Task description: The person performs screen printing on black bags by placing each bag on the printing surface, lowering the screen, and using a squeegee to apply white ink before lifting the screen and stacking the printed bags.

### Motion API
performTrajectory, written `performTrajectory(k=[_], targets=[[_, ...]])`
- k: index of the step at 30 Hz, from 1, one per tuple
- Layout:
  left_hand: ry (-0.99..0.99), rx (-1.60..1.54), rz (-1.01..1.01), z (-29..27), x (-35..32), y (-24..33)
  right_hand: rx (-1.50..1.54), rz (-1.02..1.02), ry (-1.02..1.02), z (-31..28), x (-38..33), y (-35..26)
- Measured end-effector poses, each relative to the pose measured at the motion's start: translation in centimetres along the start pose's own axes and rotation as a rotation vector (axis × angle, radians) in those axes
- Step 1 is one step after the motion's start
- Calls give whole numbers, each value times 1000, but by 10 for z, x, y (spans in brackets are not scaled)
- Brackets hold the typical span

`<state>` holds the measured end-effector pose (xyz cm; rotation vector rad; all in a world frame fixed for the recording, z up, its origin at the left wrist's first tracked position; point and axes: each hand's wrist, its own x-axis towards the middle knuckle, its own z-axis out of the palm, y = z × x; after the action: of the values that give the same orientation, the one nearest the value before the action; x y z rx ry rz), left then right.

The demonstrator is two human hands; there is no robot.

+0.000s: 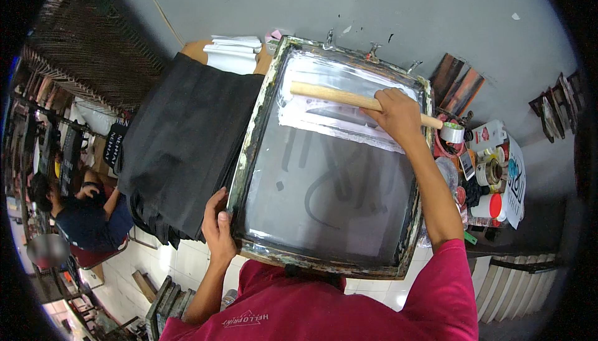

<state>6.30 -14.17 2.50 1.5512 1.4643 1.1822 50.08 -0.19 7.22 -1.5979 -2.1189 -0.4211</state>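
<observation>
A large screen-printing frame (250, 148) with a paint-stained rim lies in front of me, its grey mesh showing a dark curved design. My right hand (395, 115) grips a wooden-handled squeegee (330, 95) lying across the far part of the mesh, where white ink is spread. Down at the near left corner, my left hand (218, 229) clasps the frame's edge.
A stack of black fabric (184, 148) lies left of the frame, with folded white cloth (233, 51) behind it. Tape rolls, jars and a red-capped container (489, 206) crowd the right side. Another person (81, 213) sits at lower left, near hanging garments. A grey wall is beyond.
</observation>
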Motion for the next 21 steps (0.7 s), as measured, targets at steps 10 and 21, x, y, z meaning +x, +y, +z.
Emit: performTrajectory(k=[10, 21], targets=[[-50, 0, 11, -5, -1, -7, 63, 90, -310, -12, 7, -40], [-95, 61, -7, -7, 8, -1, -50, 230, -414, 16, 78, 37]])
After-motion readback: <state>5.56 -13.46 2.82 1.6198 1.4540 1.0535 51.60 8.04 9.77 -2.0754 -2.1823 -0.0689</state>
